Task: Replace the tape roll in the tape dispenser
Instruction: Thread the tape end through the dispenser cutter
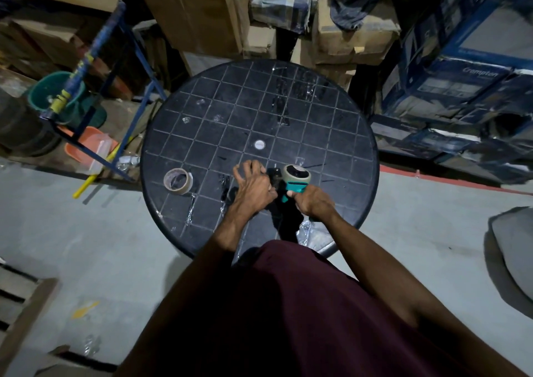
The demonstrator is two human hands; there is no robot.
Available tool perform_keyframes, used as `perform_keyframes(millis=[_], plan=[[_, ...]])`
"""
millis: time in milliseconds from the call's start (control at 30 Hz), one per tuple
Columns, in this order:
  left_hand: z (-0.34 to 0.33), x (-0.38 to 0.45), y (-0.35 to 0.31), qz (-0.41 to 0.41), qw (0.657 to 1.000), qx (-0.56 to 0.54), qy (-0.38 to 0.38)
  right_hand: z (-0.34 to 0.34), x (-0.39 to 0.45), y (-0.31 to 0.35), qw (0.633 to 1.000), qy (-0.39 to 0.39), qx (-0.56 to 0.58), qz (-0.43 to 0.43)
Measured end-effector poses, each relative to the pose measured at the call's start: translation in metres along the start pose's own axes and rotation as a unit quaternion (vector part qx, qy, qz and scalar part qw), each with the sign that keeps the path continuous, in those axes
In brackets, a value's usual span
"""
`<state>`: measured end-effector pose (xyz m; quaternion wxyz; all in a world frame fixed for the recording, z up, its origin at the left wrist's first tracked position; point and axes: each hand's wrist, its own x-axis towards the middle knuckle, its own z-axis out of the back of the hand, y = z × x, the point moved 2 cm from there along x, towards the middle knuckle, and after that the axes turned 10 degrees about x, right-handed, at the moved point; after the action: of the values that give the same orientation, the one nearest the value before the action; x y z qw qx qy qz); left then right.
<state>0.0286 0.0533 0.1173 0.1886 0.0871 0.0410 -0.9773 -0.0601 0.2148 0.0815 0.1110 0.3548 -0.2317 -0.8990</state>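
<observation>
Maroon cloth (pixel 302 313) fills the near edge, on the person leaning over a round black table (pixel 357 134) ruled in a grid of pale lines. Starting at the left, at about 8 o'clock on the tabletop, a nearly spent tape roll (pixel 178 180) lies flat on its side, well apart from both hands. Next comes the left hand (pixel 253 187), near 6 o'clock, fingers curled and spread at the front of the tape dispenser (pixel 292 182); whether they pinch a tape end or just press on it I cannot tell. Right beside it, the right hand (pixel 313 202) is clenched around the teal handle of the dispenser, thumb lying on top. A fuller roll (pixel 297 174) sits mounted on the dispenser, its dark core facing up. At the table's centre is 1 small white disc (pixel 259 144). Scraps of clear tape cling to the tabletop toward 12 o'clock and along the near rim. Cardboard boxes (pixel 352 36) crowd the floor behind the table.
</observation>
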Motion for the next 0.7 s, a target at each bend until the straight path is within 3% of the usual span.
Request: perform_keyframes(millis=[233,500,700], plan=[[0.005,0.007,0.011,0.025,0.996,-0.088,-0.016,0.003,0.006,-0.01,0.985,0.045,0.163,-0.039],[0.007,0.015,0.023,0.057,0.986,-0.151,-0.029,0.003,0.011,-0.001,0.972,0.12,0.191,-0.063],[-0.002,0.016,0.019,0.082,0.941,-0.327,0.013,-0.006,0.008,0.006,0.952,0.161,0.25,-0.068]])
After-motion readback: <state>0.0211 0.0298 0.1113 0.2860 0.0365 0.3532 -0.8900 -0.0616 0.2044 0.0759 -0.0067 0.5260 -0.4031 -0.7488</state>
